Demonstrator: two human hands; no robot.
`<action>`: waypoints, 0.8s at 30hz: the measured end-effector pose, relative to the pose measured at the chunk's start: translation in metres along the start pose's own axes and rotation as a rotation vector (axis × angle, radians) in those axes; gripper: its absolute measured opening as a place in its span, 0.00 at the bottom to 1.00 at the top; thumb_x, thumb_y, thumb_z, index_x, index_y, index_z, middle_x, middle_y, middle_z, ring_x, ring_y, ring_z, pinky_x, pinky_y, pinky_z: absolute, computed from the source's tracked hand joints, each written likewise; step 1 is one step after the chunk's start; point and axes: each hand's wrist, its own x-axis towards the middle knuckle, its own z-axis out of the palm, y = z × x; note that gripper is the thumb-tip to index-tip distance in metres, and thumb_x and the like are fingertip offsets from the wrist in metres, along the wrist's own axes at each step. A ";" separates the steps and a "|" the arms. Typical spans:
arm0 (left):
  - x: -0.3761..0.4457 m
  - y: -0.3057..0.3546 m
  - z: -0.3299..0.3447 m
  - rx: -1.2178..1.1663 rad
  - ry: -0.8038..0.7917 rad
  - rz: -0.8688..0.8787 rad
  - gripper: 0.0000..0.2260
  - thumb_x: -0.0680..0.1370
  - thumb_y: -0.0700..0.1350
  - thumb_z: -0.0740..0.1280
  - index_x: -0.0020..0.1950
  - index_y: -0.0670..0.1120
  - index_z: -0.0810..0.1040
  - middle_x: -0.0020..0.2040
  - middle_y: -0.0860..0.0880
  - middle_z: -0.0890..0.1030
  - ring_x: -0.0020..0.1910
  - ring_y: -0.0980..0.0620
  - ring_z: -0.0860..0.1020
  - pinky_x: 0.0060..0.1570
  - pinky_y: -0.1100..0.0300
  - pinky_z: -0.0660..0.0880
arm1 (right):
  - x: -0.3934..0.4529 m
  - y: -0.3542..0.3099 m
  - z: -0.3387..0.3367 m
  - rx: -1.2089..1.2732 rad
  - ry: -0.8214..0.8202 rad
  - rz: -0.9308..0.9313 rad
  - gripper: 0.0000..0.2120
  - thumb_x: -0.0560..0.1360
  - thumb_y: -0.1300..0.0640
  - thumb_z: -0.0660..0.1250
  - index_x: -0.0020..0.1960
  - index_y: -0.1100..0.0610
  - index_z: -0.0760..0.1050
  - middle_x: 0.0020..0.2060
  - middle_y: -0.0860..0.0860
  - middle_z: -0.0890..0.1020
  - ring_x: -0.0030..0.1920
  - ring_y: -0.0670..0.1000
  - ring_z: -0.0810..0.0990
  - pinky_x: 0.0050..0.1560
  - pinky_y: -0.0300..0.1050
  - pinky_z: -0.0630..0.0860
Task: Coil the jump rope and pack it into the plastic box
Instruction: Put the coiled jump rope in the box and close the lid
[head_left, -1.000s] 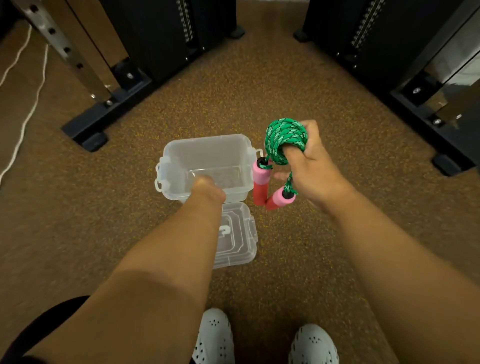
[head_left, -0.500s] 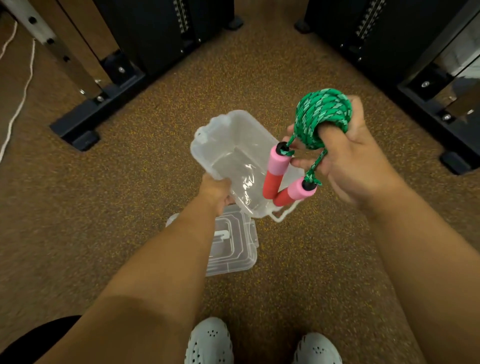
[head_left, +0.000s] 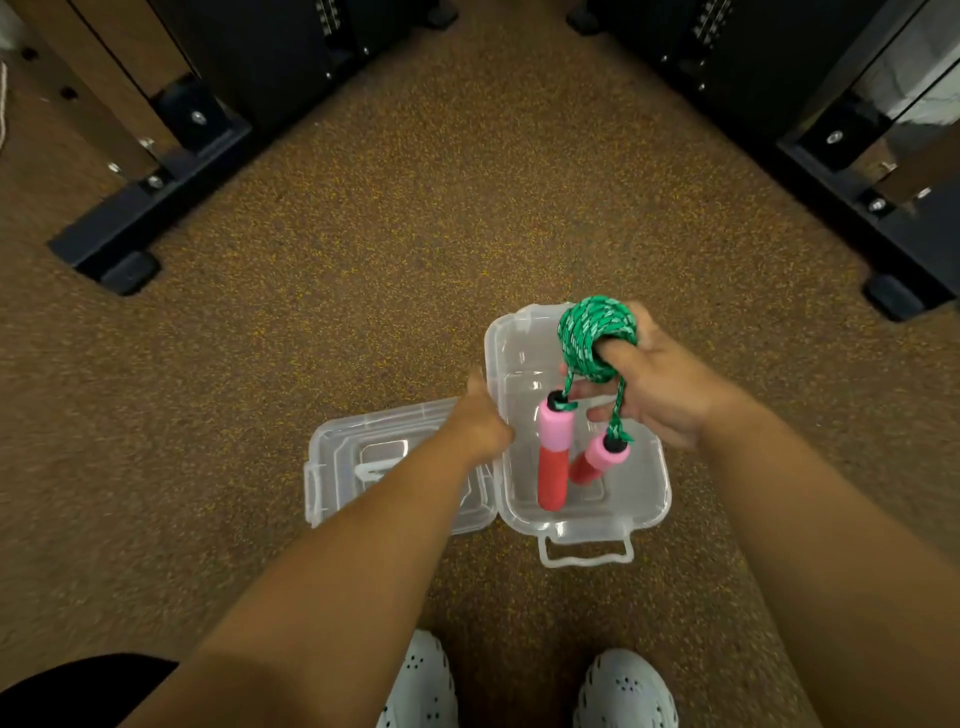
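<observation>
Right hand (head_left: 657, 387) gripped the green coiled jump rope (head_left: 597, 332), pink-red handles (head_left: 555, 452) dangling into the clear plastic box (head_left: 644, 499), which left hand (head_left: 485, 426) held.

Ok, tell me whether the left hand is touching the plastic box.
Touching. The head view shows the left hand gripping the left wall of the plastic box, with its fingers hidden behind the rim.

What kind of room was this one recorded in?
Probably a gym: speckled rubber flooring, black bolted machine frames on both sides, what looks like a weight stack, and a jump rope in hand.
</observation>
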 end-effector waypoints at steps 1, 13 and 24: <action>-0.003 0.002 0.004 0.188 0.113 0.075 0.48 0.72 0.32 0.70 0.79 0.54 0.42 0.77 0.43 0.57 0.69 0.40 0.66 0.55 0.56 0.72 | 0.005 0.005 0.000 -0.007 -0.009 0.043 0.09 0.82 0.59 0.55 0.57 0.45 0.65 0.54 0.58 0.80 0.42 0.55 0.84 0.44 0.54 0.69; -0.003 0.007 0.049 -0.167 -0.008 0.423 0.46 0.77 0.32 0.61 0.74 0.67 0.33 0.73 0.51 0.68 0.61 0.52 0.77 0.55 0.57 0.76 | 0.047 0.033 -0.009 0.062 -0.006 0.265 0.07 0.82 0.56 0.55 0.55 0.44 0.68 0.54 0.58 0.80 0.39 0.59 0.85 0.37 0.53 0.73; 0.041 0.018 0.066 0.025 0.050 0.142 0.45 0.76 0.38 0.66 0.73 0.70 0.38 0.69 0.39 0.63 0.56 0.41 0.77 0.58 0.53 0.73 | 0.106 0.085 0.005 -0.043 0.365 0.417 0.10 0.80 0.58 0.57 0.62 0.55 0.66 0.51 0.61 0.79 0.44 0.60 0.82 0.45 0.55 0.81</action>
